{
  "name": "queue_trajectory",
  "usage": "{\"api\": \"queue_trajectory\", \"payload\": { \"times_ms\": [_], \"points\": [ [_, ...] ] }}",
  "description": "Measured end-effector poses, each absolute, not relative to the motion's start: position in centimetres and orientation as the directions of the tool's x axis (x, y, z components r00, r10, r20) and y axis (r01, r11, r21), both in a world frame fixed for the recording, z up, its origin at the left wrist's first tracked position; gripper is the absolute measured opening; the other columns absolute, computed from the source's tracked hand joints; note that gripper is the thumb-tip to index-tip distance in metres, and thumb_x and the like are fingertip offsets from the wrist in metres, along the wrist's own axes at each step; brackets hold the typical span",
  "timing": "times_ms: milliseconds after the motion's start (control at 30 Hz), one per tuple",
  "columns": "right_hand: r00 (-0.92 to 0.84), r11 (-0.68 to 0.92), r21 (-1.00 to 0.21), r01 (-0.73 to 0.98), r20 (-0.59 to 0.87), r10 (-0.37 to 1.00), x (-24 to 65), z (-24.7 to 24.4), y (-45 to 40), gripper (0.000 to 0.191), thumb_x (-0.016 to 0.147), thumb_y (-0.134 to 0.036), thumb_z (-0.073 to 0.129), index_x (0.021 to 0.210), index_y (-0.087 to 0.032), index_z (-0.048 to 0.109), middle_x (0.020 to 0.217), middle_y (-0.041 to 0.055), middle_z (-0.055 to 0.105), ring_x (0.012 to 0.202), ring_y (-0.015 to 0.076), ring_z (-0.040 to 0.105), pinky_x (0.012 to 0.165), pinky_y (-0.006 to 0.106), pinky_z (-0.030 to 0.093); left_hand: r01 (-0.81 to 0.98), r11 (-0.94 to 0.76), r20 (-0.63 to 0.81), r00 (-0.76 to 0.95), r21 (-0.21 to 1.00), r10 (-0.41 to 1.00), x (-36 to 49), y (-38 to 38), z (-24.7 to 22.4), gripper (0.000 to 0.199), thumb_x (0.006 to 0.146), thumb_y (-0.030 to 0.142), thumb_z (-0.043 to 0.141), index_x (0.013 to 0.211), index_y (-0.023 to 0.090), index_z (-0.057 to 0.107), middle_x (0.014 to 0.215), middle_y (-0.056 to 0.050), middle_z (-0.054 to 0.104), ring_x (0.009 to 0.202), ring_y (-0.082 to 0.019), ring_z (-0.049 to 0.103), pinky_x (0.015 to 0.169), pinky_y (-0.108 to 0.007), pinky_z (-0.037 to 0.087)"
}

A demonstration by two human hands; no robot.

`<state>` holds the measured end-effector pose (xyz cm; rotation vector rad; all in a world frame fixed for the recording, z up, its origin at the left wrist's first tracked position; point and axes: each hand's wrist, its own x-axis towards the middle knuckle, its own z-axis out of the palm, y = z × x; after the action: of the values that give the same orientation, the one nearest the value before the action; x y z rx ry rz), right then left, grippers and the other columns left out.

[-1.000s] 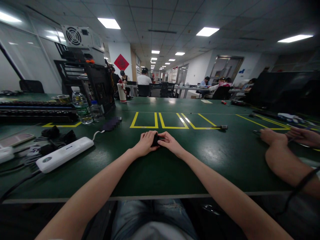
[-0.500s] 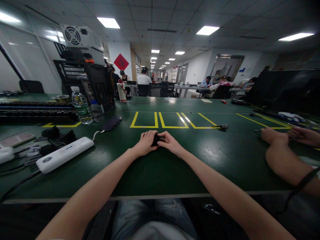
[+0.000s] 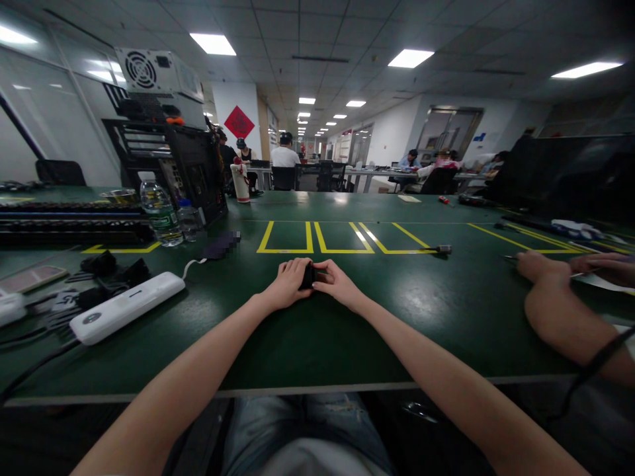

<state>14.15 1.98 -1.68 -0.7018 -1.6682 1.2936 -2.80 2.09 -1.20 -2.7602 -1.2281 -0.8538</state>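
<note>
Both my hands meet at the middle of the green table (image 3: 317,350), just in front of the yellow tape outlines. My left hand (image 3: 290,283) is closed around a small black object (image 3: 307,276), covering most of it; its kind cannot be made out. From the other side, my right hand (image 3: 337,284) pinches at the object's right end with thumb and fingers. What lies between those right fingertips is too dark and small to name.
A white power strip (image 3: 127,308) with black plugs and cables lies at left. Behind it stand a water bottle (image 3: 159,211) and a computer case (image 3: 193,172). A small cylindrical thing (image 3: 441,250) rests on the tape. At right, a co-worker's hands (image 3: 546,270) hold something thin.
My hands stay in nearly the same place, with a slightly wider dark gap showing between them. At right, the co-worker's far hand has shifted and a white sheet shows beneath it.
</note>
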Motion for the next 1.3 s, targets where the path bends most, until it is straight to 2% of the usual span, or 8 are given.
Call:
{"api": "queue_trajectory", "payload": {
  "times_ms": [200, 367, 467, 667, 800, 933, 1067, 1300],
  "points": [
    [-0.392, 0.316, -0.946, -0.073, 0.318, 0.863, 14.0, -1.5, 1.8, 0.026, 0.067, -0.022, 0.059, 0.09, -0.02, 0.046, 0.098, 0.0018, 0.054, 0.095, 0.0147, 0.054, 0.089, 0.036, 0.04, 0.679, -0.698, 0.483, 0.543, 0.229, 0.687, -2.8, 2.2, -1.3, 0.054, 0.069, 0.03, 0.056, 0.115, 0.019, 0.03, 0.112, -0.009, 0.042, 0.106, -0.026, 0.04, 0.089, -0.044, 0.027],
    [-0.417, 0.299, -0.952, -0.063, 0.297, 0.859, 14.2, -1.6, 2.2, 0.037, 0.066, -0.017, 0.059, 0.1, -0.02, 0.046, 0.108, 0.0039, 0.051, 0.102, 0.0162, 0.051, 0.093, 0.037, 0.036, 0.684, -0.696, 0.484, 0.545, 0.217, 0.685, -2.8, 2.3, -1.3, 0.056, 0.068, 0.028, 0.057, 0.116, 0.019, 0.028, 0.112, -0.009, 0.042, 0.106, -0.026, 0.039, 0.089, -0.043, 0.028],
    [-0.445, 0.31, -0.946, -0.089, 0.317, 0.838, 14.2, -1.8, 2.2, 0.039, 0.062, -0.015, 0.061, 0.098, -0.02, 0.046, 0.108, 0.0035, 0.051, 0.103, 0.0166, 0.05, 0.095, 0.037, 0.034, 0.695, -0.687, 0.477, 0.539, 0.214, 0.694, -2.8, 2.2, -1.3, 0.055, 0.067, 0.026, 0.057, 0.114, 0.019, 0.029, 0.112, -0.009, 0.043, 0.106, -0.026, 0.04, 0.089, -0.043, 0.028],
    [-0.417, 0.346, -0.935, -0.082, 0.347, 0.84, 14.1, -1.8, 1.9, 0.025, 0.066, -0.019, 0.058, 0.088, -0.02, 0.046, 0.106, 0.0015, 0.049, 0.095, 0.0144, 0.053, 0.09, 0.035, 0.039, 0.683, -0.69, 0.469, 0.541, 0.239, 0.698, -2.8, 2.4, -1.3, 0.054, 0.068, 0.029, 0.056, 0.114, 0.02, 0.03, 0.112, -0.009, 0.042, 0.106, -0.026, 0.04, 0.089, -0.044, 0.027],
    [-0.416, 0.367, -0.929, -0.044, 0.351, 0.839, 14.0, -1.4, 1.7, 0.026, 0.069, -0.019, 0.055, 0.094, -0.021, 0.046, 0.104, 0.0017, 0.049, 0.096, 0.0151, 0.053, 0.09, 0.035, 0.04, 0.678, -0.696, 0.474, 0.546, 0.235, 0.691, -2.9, 2.4, -1.2, 0.055, 0.068, 0.029, 0.057, 0.115, 0.02, 0.029, 0.112, -0.009, 0.042, 0.105, -0.026, 0.04, 0.088, -0.043, 0.028],
    [-0.423, 0.462, -0.883, 0.076, 0.391, 0.817, 13.9, -1.5, 1.2, 0.033, 0.074, -0.015, 0.047, 0.105, -0.022, 0.042, 0.111, 0.0033, 0.045, 0.107, 0.0158, 0.045, 0.095, 0.035, 0.035, 0.676, -0.702, 0.469, 0.557, 0.225, 0.686, -2.8, 2.3, -1.1, 0.054, 0.069, 0.027, 0.056, 0.115, 0.02, 0.029, 0.112, -0.009, 0.043, 0.105, -0.026, 0.041, 0.088, -0.043, 0.029],
    [-0.357, 0.557, -0.789, 0.26, 0.458, 0.814, 13.9, -2.5, 1.4, 0.035, 0.074, -0.012, 0.042, 0.109, -0.02, 0.04, 0.106, 0.006, 0.046, 0.102, 0.0176, 0.046, 0.094, 0.04, 0.033, 0.676, -0.696, 0.464, 0.549, 0.243, 0.695, -3.0, 2.5, -1.2, 0.056, 0.068, 0.029, 0.057, 0.115, 0.02, 0.029, 0.112, -0.009, 0.043, 0.105, -0.026, 0.041, 0.088, -0.044, 0.029],
    [-0.241, 0.447, -0.741, 0.502, 0.376, 0.895, 14.0, -3.5, 2.3, 0.044, 0.072, -0.013, 0.044, 0.115, -0.017, 0.038, 0.115, 0.0112, 0.042, 0.108, 0.0231, 0.042, 0.094, 0.041, 0.032, 0.683, -0.59, 0.373, 0.46, 0.432, 0.806, -3.4, 4.0, -2.1, 0.055, 0.069, 0.038, 0.055, 0.114, 0.018, 0.032, 0.109, -0.01, 0.046, 0.1, -0.026, 0.046, 0.083, -0.044, 0.035]
  ]
}}
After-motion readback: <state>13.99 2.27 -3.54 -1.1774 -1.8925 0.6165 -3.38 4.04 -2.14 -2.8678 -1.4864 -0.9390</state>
